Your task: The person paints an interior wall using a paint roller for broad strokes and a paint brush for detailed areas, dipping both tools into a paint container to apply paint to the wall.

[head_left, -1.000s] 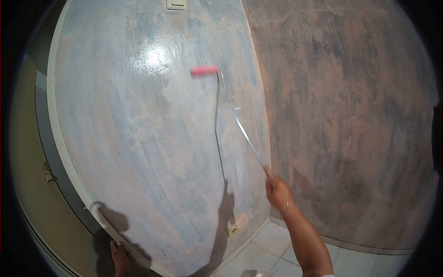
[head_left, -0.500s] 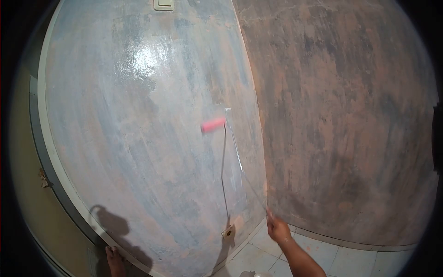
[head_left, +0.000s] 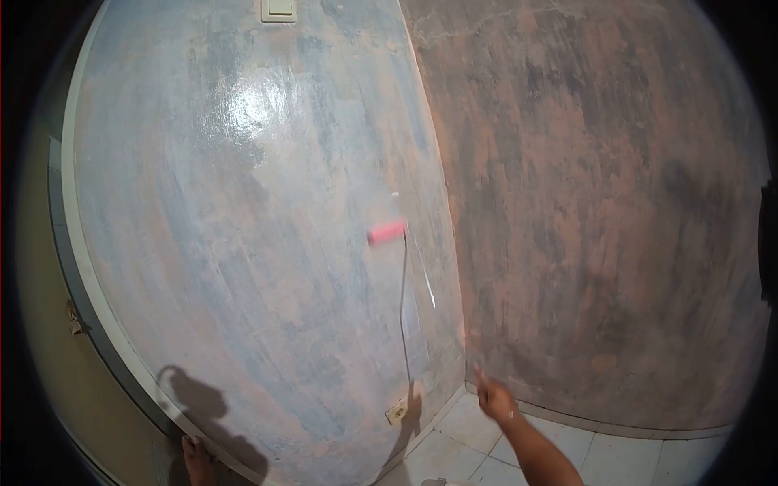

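In the head view, a paint roller with a pink sleeve [head_left: 387, 234] is on or close to the grey-blue wall [head_left: 300, 283], left of the room corner. My right hand [head_left: 496, 401] is closed around its handle at lower right; the thin rod between hand and sleeve is hard to make out. A dark line below the sleeve looks like the rod's shadow. Bright wet streaks [head_left: 425, 275] run beside it. At the bottom left, my left hand [head_left: 197, 460] has its fingers curled by the white door trim [head_left: 121, 328]; what they hold, if anything, is hidden.
A light switch [head_left: 279, 10] is at the top and a wall socket [head_left: 396, 414] low down near the corner. The brownish wall [head_left: 583, 243] meets the painted one at right. White floor tiles [head_left: 559, 441] lie below. A door [head_left: 49, 324] stands at far left.
The roller sleeve has moved down and a little right across the wall, and my right hand has shifted slightly down and right. The view has turned slightly. My left hand stays by the trim.
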Demonstrator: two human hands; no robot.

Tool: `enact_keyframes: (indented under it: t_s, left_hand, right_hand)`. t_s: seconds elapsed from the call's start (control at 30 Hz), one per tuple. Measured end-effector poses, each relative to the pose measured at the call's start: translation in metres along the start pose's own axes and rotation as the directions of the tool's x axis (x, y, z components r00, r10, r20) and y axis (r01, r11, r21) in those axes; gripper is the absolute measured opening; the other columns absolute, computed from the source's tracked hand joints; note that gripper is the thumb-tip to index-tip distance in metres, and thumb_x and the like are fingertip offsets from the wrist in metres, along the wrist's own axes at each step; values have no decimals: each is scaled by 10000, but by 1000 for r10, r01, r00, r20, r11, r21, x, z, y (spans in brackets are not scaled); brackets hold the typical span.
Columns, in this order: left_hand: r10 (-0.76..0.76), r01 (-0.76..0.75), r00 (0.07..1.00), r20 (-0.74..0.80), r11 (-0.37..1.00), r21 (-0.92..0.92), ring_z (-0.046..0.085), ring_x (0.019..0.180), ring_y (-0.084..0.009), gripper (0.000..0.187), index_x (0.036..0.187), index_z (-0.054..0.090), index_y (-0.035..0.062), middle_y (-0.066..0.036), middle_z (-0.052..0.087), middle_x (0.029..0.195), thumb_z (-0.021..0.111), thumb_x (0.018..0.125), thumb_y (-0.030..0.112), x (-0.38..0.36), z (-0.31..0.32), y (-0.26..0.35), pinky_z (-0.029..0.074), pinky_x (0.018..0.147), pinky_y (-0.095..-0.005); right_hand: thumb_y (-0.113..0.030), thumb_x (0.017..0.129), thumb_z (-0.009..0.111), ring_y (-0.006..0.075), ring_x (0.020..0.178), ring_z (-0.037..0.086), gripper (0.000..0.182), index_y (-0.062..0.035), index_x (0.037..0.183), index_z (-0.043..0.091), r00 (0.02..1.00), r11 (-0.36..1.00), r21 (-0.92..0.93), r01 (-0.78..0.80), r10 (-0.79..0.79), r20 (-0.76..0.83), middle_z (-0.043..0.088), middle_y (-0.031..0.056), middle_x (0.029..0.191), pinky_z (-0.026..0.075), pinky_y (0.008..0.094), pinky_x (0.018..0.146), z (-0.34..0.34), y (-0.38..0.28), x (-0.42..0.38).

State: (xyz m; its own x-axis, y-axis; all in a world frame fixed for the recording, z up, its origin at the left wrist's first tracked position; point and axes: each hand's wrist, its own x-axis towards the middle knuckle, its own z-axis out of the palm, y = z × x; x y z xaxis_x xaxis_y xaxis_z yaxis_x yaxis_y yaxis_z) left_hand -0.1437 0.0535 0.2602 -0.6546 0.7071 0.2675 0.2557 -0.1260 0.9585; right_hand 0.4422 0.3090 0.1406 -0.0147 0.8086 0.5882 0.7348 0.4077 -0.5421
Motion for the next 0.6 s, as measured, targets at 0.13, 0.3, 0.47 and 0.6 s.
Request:
enact_keyframes:
  t_s: [0.13, 0.3, 0.47, 0.6]
  left_hand:
    - [-25, 27, 998, 53, 999, -42, 537, 991, -227, 602, 1409, 319, 44, -91, 505, 1216, 518, 974, 409, 1, 1, 0, 489, 812, -349]
    - [31, -31, 999, 5, 999, 33, 487, 724, -130, 350, 1205, 427, 86, -16, 493, 880, 502, 989, 350, 13, -2, -10, 445, 602, -286]
    - [9, -11, 1000, -22, 996, -89, 387, 555, -79, 229, 1087, 450, 123, 48, 422, 701, 489, 997, 330, 15, 3, -12, 367, 496, -256]
    - [3, -5, 1000, -22, 996, -90, 397, 563, -82, 191, 1082, 448, 133, 39, 430, 711, 484, 1002, 303, 11, 4, -12, 370, 501, -254]
  right_hand:
    - [-144, 891, 565, 349, 615, 572, 423, -175, 1313, 550, 989, 996, 19, -88, 85, 120, 591, 180, 709, 485, 444, 593, 59, 79, -139]
    - [-138, 887, 561, 379, 658, 593, 516, -194, 1391, 461, 996, 998, 0, -67, 67, 66, 597, 196, 731, 489, 459, 628, 40, 46, -84]
    - [-90, 870, 580, 399, 693, 601, 516, -167, 1371, 485, 993, 991, 134, 9, 6, -115, 591, 238, 753, 471, 441, 624, -62, -83, 66]
    - [-93, 882, 560, 422, 710, 601, 472, -169, 1346, 516, 984, 983, 181, 12, 21, -175, 600, 256, 790, 480, 434, 657, -104, -124, 155]
